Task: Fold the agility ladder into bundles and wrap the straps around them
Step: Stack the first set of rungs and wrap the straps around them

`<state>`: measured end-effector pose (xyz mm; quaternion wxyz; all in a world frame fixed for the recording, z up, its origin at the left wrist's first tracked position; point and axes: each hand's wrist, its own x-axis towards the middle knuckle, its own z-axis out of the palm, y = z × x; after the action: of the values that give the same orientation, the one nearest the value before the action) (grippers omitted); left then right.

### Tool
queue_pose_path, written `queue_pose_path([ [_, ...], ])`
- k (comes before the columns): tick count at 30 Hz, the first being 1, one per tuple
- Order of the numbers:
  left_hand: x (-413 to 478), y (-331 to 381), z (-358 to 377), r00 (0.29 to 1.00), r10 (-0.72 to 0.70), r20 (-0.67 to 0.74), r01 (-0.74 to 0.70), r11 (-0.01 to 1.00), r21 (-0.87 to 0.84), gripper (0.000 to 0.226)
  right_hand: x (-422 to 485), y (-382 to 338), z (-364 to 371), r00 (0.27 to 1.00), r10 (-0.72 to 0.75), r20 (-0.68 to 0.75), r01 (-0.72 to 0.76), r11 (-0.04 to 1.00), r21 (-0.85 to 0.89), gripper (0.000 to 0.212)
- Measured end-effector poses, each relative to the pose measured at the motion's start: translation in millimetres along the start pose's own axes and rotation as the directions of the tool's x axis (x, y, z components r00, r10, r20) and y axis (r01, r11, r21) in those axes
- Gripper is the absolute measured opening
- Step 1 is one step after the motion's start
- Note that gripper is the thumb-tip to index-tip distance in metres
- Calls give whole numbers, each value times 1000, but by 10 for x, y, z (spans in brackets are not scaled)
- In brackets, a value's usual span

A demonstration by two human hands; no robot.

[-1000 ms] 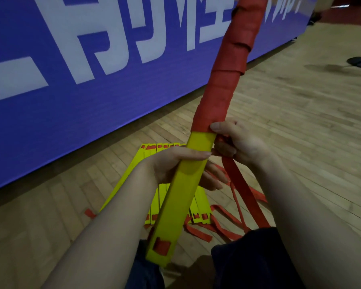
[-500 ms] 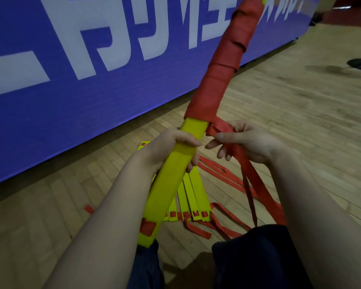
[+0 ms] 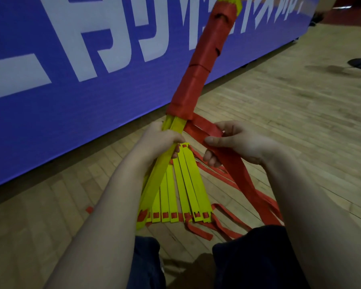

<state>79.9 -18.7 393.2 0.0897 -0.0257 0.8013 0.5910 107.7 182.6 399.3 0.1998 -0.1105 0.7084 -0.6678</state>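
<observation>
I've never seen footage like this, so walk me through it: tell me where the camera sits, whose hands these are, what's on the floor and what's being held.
There is no machine here. A person wears one wide-angle camera on the head, looking forward and down, so the single picture shows their own arms. The left hand grips a bundle of yellow ladder rungs, stacked together and tilted up away from the person. Its upper part is wound in red strap; its lower part is bare yellow. The right hand pinches the red strap where it leaves the winding, and the rest trails down to the wooden floor. On that floor lie loose yellow rungs, fanned out, with loose straps near their ends. Behind stands a blue banner with white lettering.
</observation>
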Motion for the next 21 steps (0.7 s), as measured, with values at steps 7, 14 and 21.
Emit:
queue_pose_path([
  [7,-90,-29,97,973,170,-157,-39,789,613,24,76,-64,191,989,-15,-150,-21,971,-239,9],
  [14,-241,16,286,893,394,-217,-50,567,822,48,124,-79,353,963,-58,-262,31,994,-106,23],
  [21,-306,-28,559,900,403,-166,-106,571,814,100,166,-109,398,863,-68,-500,50,998,-49,53],
])
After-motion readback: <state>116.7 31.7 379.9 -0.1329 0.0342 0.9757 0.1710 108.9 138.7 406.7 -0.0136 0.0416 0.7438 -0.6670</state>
